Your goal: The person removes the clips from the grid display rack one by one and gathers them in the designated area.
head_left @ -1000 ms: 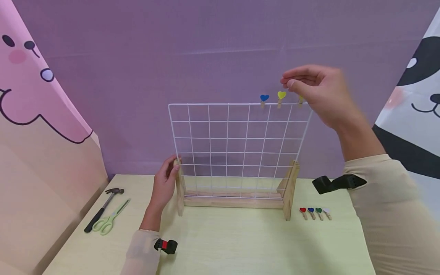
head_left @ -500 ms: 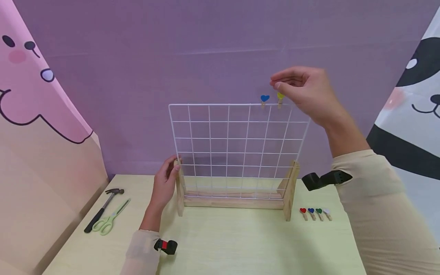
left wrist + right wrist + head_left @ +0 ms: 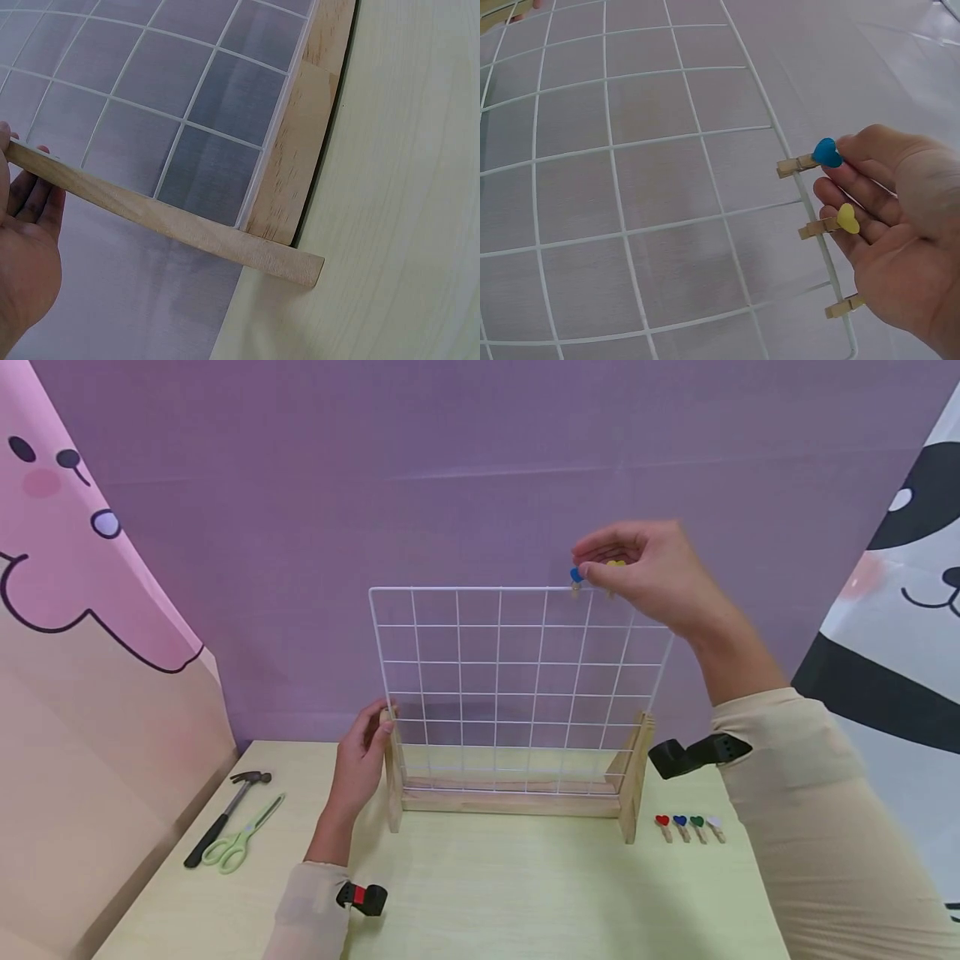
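Hammer [image 3: 216,827] and scissors [image 3: 238,841] lie left of the left hand [image 3: 359,768], four clips [image 3: 680,821] below the right hand [image 3: 654,570]. Left grips the stand [image 3: 510,802]; right, raised, pinches the blue clip [image 3: 826,153] atop the grid [image 3: 480,587].

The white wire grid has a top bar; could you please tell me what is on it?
The right wrist view shows a blue-heart clip, a yellow-heart clip and a third clip, its upper end hidden by the right hand but for a yellow sliver.

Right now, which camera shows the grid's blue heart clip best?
The right wrist view: the blue heart clip looks biggest there. The head view shows it small, partly behind the right hand; left wrist misses it.
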